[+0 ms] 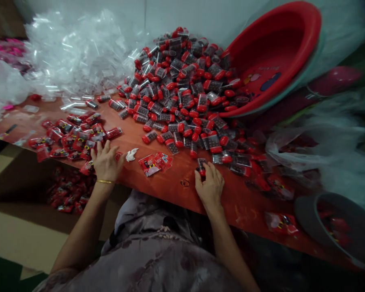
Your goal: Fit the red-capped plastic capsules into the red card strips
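Our left hand (pixel 106 162) lies palm down on the red surface (pixel 170 182), fingers spread apart and resting on a red printed packet (pixel 88 167) at the edge of the packet pile (pixel 73 140) that spreads toward ten o'clock from it. A thin gold bangle (pixel 105 181) circles that wrist. Our right hand (pixel 209 186) sits at about three o'clock from the left, knuckles up, fingers curled on a small red-capped tube (pixel 201 165).

Between the hands lie two loose packets (pixel 155 163) and a white scrap (pixel 131 154). At twelve o'clock rises the big heap of red-capped tubes (pixel 182 81), spilling from a tipped red basin (pixel 270 56) at two o'clock. Clear plastic sleeves (pixel 76 52) are piled at eleven o'clock.

A grey bowl (pixel 310 211) at four o'clock is cut by the frame (its contents blurred). More packets lie below the surface in a cardboard box (pixel 15 239), dim and hard to read.
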`<state>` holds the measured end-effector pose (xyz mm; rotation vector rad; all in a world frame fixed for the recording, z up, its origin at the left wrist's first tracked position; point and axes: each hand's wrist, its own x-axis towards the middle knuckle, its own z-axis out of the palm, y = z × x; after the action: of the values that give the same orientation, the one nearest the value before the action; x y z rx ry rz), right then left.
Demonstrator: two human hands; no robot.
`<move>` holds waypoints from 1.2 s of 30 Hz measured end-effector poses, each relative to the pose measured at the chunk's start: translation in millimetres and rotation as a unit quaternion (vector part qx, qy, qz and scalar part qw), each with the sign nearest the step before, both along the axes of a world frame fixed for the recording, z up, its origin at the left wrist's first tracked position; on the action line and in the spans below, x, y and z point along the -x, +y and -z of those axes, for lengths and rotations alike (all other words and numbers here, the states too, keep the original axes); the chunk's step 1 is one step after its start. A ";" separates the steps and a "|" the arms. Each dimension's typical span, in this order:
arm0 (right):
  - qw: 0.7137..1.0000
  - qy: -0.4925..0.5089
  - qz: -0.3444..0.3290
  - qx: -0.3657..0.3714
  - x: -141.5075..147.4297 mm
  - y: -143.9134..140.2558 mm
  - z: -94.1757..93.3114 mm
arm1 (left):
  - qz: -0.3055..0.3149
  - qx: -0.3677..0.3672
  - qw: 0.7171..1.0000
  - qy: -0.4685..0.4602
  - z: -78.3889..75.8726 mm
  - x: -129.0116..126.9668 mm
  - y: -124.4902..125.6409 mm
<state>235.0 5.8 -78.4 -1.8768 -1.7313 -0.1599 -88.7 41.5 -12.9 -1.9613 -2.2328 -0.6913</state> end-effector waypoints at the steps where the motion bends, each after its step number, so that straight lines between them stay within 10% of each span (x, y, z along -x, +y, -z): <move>1: 1.000 0.000 0.000 -0.001 0.1 0.1 0.0 | -0.010 0.013 1.000 0.005 0.3 9.4 2.5; 6: 1.000 0.002 0.002 -0.005 -0.1 0.9 1.2 | 0.008 0.059 0.998 0.034 8.7 28.6 5.6; 21: 1.000 0.014 0.002 0.011 -1.3 2.2 3.0 | 0.092 0.058 0.994 -0.021 26.1 -21.0 35.6; 29: 1.000 0.006 0.004 0.016 -1.4 2.1 1.1 | 0.190 0.086 0.977 0.041 4.2 -51.4 8.5; 36: 0.999 0.011 0.001 0.031 -0.9 1.6 -0.3 | 0.182 0.136 0.973 0.026 21.7 -57.0 3.4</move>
<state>235.9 7.4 -78.0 -1.9169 -1.7392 -0.0870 -31.7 44.9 -34.6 -2.5271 -2.0473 -0.3703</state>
